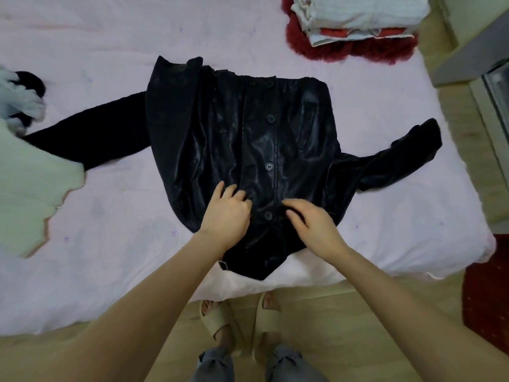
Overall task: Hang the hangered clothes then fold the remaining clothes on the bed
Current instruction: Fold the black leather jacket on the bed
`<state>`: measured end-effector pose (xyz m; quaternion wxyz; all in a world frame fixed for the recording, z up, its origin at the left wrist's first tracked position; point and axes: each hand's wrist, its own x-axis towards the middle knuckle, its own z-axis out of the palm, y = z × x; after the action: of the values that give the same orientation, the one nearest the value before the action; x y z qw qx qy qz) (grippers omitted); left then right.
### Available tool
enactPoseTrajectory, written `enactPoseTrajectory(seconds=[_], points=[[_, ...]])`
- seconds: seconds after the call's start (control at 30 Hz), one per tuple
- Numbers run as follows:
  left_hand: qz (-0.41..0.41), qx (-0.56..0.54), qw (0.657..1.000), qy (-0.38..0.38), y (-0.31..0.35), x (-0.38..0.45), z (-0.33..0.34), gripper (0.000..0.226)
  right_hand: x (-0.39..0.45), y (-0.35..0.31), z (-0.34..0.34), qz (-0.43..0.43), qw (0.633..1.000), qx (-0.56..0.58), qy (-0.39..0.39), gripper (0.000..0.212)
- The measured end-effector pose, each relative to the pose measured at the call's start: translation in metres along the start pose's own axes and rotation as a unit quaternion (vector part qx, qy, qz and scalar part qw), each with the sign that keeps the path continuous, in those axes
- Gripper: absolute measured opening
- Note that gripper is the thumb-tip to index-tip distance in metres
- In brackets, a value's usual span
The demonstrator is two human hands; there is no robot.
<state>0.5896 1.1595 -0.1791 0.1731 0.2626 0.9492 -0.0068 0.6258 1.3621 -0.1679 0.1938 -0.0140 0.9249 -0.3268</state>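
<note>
A black leather jacket (248, 139) lies front-up and spread flat on the pink bed (110, 244), collar toward me, both sleeves stretched out to the sides. A row of black buttons runs down its middle. My left hand (225, 213) rests on the jacket near the collar, fingers curled onto the leather left of the button line. My right hand (314, 227) hovers just right of the buttons, fingers bent and touching the leather. Whether either hand pinches the fabric is unclear.
A stack of folded white and red clothes (355, 20) sits on a dark red furry piece at the far right of the bed. A pale green garment (30, 188) and a white-black piece (22, 100) lie at the left. My sandalled feet (242, 321) stand on the wooden floor.
</note>
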Motion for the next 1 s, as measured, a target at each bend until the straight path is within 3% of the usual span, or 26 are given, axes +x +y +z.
enactPoseTrajectory(seconds=[0.07,0.17,0.27,0.37,0.43,0.53,0.6,0.67,0.73,0.83,0.9,0.97,1.0], points=[[0.029,-0.039,0.998,0.049,0.015,0.012,-0.019,0.033,-0.002,0.011,-0.04,0.022,0.99,-0.027,0.138,0.031],[0.058,-0.142,0.987,0.044,0.053,0.032,-0.039,0.029,-0.005,0.044,-0.083,0.017,0.968,-0.166,0.189,0.04],[0.059,-0.138,0.989,0.001,0.092,0.05,-0.039,0.032,-0.001,0.081,-0.095,-0.105,0.918,-0.374,0.08,0.053],[0.03,-0.052,0.995,-0.076,0.133,0.046,-0.015,0.055,0.013,0.106,-0.09,-0.253,0.824,-0.505,-0.032,0.042],[-0.011,-0.008,0.992,-0.122,0.157,0.036,0.009,0.072,0.021,0.109,-0.088,-0.246,0.782,-0.569,-0.075,0.033],[-0.067,-0.015,0.996,-0.063,0.174,0.034,0.029,0.053,0.033,0.107,-0.091,-0.262,0.747,-0.601,-0.11,0.02],[-0.052,-0.033,0.998,0.012,0.177,0.043,0.03,0.03,0.036,0.106,-0.1,-0.264,0.75,-0.594,-0.126,0.023],[-0.054,-0.082,0.994,0.04,0.179,0.048,0.021,0.013,0.03,0.117,-0.108,-0.254,0.778,-0.561,-0.12,0.027],[-0.062,-0.12,0.991,-0.005,0.188,0.05,0.008,0.013,0.017,0.136,-0.109,-0.222,0.802,-0.543,-0.112,0.029],[-0.019,-0.082,0.992,-0.097,0.215,0.049,0.003,0.027,-0.01,0.166,-0.103,-0.189,0.789,-0.572,-0.119,0.026],[-0.023,-0.122,0.984,-0.13,0.224,0.048,0.003,0.025,-0.018,0.171,-0.1,-0.14,0.79,-0.581,-0.136,0.019],[-0.048,-0.175,0.979,-0.088,0.213,0.045,0.007,0.024,-0.019,0.159,-0.103,-0.119,0.813,-0.562,-0.097,0.017],[-0.064,-0.197,0.978,-0.025,0.203,0.038,0.01,0.023,-0.02,0.149,-0.105,-0.118,0.831,-0.537,-0.087,0.016]])
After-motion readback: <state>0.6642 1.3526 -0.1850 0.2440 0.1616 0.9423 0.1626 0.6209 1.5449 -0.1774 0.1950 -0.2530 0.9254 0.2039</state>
